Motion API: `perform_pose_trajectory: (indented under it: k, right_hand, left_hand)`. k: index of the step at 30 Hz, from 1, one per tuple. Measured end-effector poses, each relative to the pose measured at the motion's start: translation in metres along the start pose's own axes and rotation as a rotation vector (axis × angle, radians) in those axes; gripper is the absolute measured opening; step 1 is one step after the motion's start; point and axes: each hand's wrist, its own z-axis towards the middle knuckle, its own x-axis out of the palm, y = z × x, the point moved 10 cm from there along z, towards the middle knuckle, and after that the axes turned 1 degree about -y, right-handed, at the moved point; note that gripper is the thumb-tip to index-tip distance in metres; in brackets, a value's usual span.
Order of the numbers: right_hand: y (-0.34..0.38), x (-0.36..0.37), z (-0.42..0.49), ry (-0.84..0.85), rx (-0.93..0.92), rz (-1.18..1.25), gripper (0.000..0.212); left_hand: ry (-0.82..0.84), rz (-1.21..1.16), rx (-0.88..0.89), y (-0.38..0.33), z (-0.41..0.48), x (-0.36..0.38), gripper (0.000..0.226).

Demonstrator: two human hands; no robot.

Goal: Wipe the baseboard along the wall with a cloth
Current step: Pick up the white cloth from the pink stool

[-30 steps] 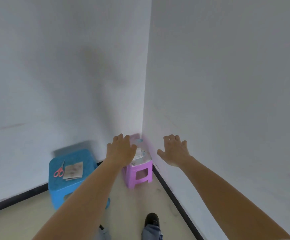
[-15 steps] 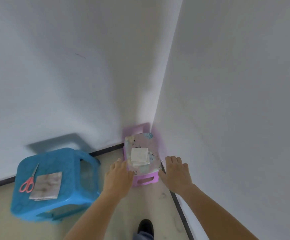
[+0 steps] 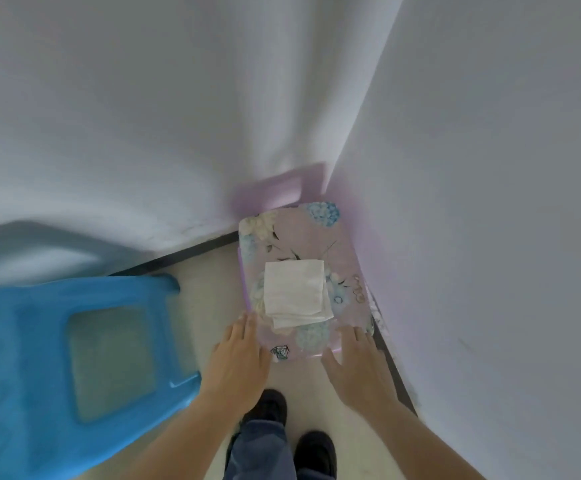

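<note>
While the left hand (image 3: 237, 358) and right hand (image 3: 355, 365) hover at the purple stool's (image 3: 317, 237) near edge, their fingers (image 3: 245, 327) lie straight and slightly apart, holding nothing. A folded white cloth (image 3: 296, 292) rests on the stool just beyond the fingertips. The black baseboard (image 3: 394, 368) runs just right of the right fingers, and a blue stool (image 3: 22, 341) stands left of the left ones

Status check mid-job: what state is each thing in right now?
Lilac floral plastic stool: upright in the corner.
Folded white cloth: lying on that stool, not held.
Blue plastic stool: upright.
Black baseboard: not yet wiped.
Left hand: open, empty.
Right hand: open, empty.
</note>
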Motion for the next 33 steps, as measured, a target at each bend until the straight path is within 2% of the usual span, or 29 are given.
perform_pose_trajectory:
  k: [7,10,12,17,20,24,27,29,33]
  right_hand:
    - [-0.001,-0.002,0.064,-0.234,0.142,0.233,0.034]
    - [-0.006,0.012,0.075,-0.201,0.283,0.474,0.034]
    - [-0.008,0.023,0.077,-0.142,0.372,0.659,0.029]
    - [-0.003,0.018,0.061,-0.077,0.364,0.786,0.003]
    - [-0.004,-0.004,0.030,-0.081,0.338,0.899,0.015]
    - [0.001,-0.065,-0.036,-0.105,0.262,0.939,0.017]
    - [0.004,-0.122,-0.097,-0.112,0.221,1.023,0.023]
    - [0.003,-0.161,-0.146,-0.120,0.218,1.057,0.023]
    - [-0.008,-0.224,-0.251,-0.181,0.261,1.145,0.023]
  left_hand:
    - [-0.033,0.027,0.181,-0.006,0.039,0.034,0.074]
    - [-0.031,0.027,0.209,-0.009,0.039,0.044,0.077]
    - [-0.006,-0.020,0.195,-0.010,0.036,0.048,0.069]
    - [0.033,-0.344,0.069,-0.010,0.029,0.040,0.047]
    - [0.081,-0.742,-0.168,-0.006,0.018,0.031,0.027]
    - [0.171,-1.141,-0.372,-0.031,-0.022,0.012,0.028]
    - [0.298,-1.326,-0.370,-0.073,-0.073,-0.016,0.041]
    - [0.429,-1.369,-0.328,-0.107,-0.117,-0.038,0.053]
    - [0.634,-1.415,-0.192,-0.173,-0.207,-0.085,0.058]
